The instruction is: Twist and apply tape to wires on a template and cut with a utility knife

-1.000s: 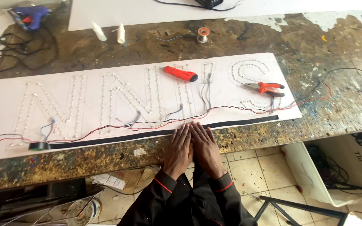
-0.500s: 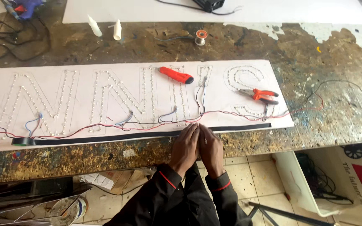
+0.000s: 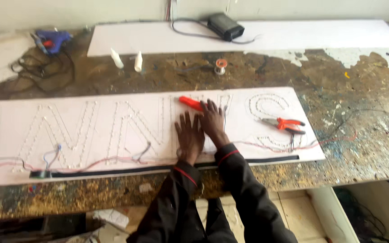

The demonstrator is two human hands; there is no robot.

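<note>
A long white sign board (image 3: 91,135) with letters outlined in small light dots lies on the workbench, with red and blue wires along its near edge. My left hand (image 3: 189,137) rests flat on the board, fingers spread. My right hand (image 3: 212,121) lies flat beside it, its fingertips touching the end of an orange-handled tool (image 3: 190,103). Red-handled pliers (image 3: 284,124) lie on the board to the right, apart from both hands.
Two small white bottles (image 3: 127,60) and a spool (image 3: 220,65) stand behind the board. A blue glue gun (image 3: 50,39) with tangled cable is at the back left. A black power box (image 3: 225,26) sits on a second white sheet (image 3: 320,36). The bench surface (image 3: 361,90) is stained and flaking.
My hands were pressed together at the bench's near edge; they have moved forward onto the board and spread flat. The view has shifted, showing more of the back of the bench.
</note>
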